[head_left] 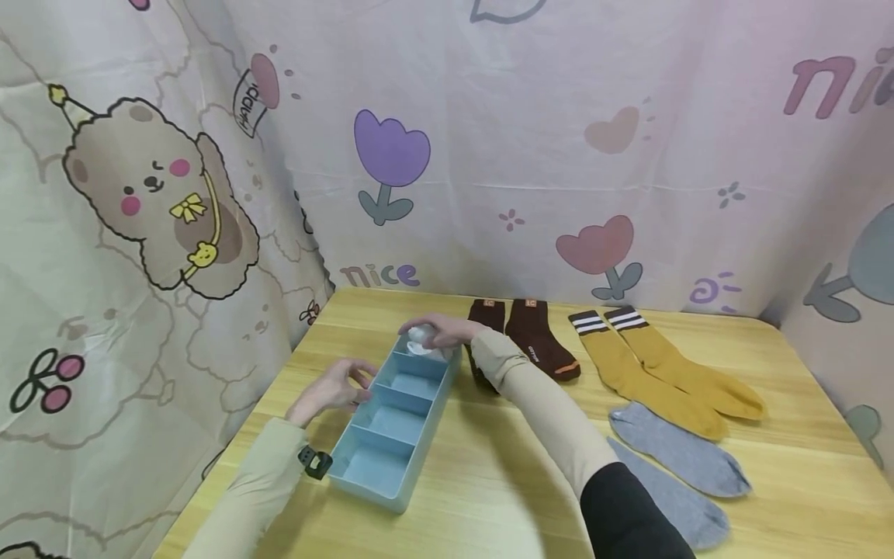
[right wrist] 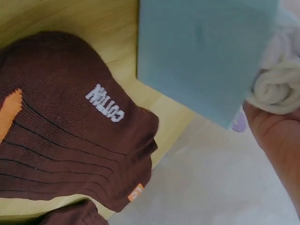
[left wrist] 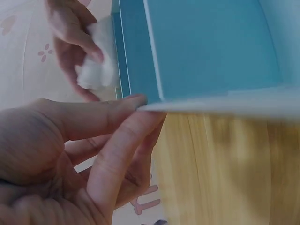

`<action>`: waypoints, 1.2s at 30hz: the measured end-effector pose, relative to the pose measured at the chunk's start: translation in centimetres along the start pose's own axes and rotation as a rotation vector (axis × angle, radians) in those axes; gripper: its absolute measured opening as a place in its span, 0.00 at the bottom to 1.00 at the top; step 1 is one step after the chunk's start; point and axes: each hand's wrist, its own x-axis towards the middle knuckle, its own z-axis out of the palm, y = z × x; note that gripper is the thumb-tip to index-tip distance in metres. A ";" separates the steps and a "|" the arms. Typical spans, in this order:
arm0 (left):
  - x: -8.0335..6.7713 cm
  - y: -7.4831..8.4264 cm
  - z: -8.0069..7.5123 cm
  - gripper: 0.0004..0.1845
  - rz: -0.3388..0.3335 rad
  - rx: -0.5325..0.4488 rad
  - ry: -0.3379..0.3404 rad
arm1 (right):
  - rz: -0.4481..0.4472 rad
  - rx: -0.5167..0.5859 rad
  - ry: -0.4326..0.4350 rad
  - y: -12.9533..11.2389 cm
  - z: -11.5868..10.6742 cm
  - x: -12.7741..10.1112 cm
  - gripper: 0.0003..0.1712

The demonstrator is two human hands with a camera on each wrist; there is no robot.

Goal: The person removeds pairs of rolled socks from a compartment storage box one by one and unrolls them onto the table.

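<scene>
A light blue box [head_left: 427,444] divided into several compartments lies lengthwise on the table. My left hand [head_left: 338,386] is at its left side, thumb and fingertips pinching the rim in the left wrist view. Over the farthest compartment, my right hand [head_left: 450,330] grips a white rolled-up pair of socks [head_left: 421,338]. The coiled end of the roll [right wrist: 275,90] shows beside the box's outer wall [right wrist: 201,56] in the right wrist view. The nearer compartments hold nothing.
Brown socks [head_left: 538,338] with orange tags lie right of the box, partly behind my right forearm. Farther right are mustard socks [head_left: 663,376] with striped cuffs and grey ankle socks [head_left: 680,450]. A patterned cloth [head_left: 489,155] hangs behind the wooden table [head_left: 482,497].
</scene>
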 end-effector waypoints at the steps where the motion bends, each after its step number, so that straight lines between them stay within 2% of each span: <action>1: 0.0 0.0 -0.2 0.23 -0.002 0.007 0.003 | -0.018 0.025 0.009 -0.1 -0.2 -0.2 0.34; 6: 0.2 -0.6 -1.1 0.22 0.002 0.037 0.025 | -0.073 0.083 0.059 -0.6 -1.0 -1.8 0.33; 9: 0.6 -1.1 -1.7 0.22 -0.011 0.050 0.043 | -0.077 0.088 0.061 -0.7 -1.2 -3.2 0.32; 14: 0.8 -1.5 -2.7 0.23 -0.036 0.089 0.061 | -0.025 0.075 -0.009 -0.7 0.1 -6.4 0.32; 17: 0.0 -0.5 -2.4 0.25 -0.004 0.190 0.107 | 0.010 0.050 -0.047 -0.6 1.7 -8.4 0.33; 19: -0.8 0.9 -1.4 0.25 0.058 0.261 0.150 | 0.030 0.044 -0.068 -0.4 2.9 -9.6 0.34; 21: -2.0 2.6 0.3 0.24 0.141 0.327 0.196 | 0.053 0.019 -0.082 -0.2 4.0 -10.8 0.34; 23: -3.1 4.4 2.4 0.21 0.237 0.324 0.198 | 0.086 0.000 -0.087 0.0 4.9 -11.8 0.33; 25: -3.8 5.8 4.7 0.17 0.327 0.296 0.154 | 0.125 -0.023 -0.083 0.3 5.6 -12.7 0.30; 28: -4.0 6.8 7.8 0.14 0.404 0.246 0.040 | 0.176 -0.043 -0.071 0.6 6.3 -14.0 0.25; 32: -3.1 6.9 10.8 0.16 0.445 0.178 -0.095 | 0.251 -0.042 -0.046 0.5 6.9 -15.6 0.22; 36: -2.5 6.7 13.0 0.18 0.430 0.092 -0.169 | 0.314 -0.015 -0.013 0.1 7.5 -16.9 0.22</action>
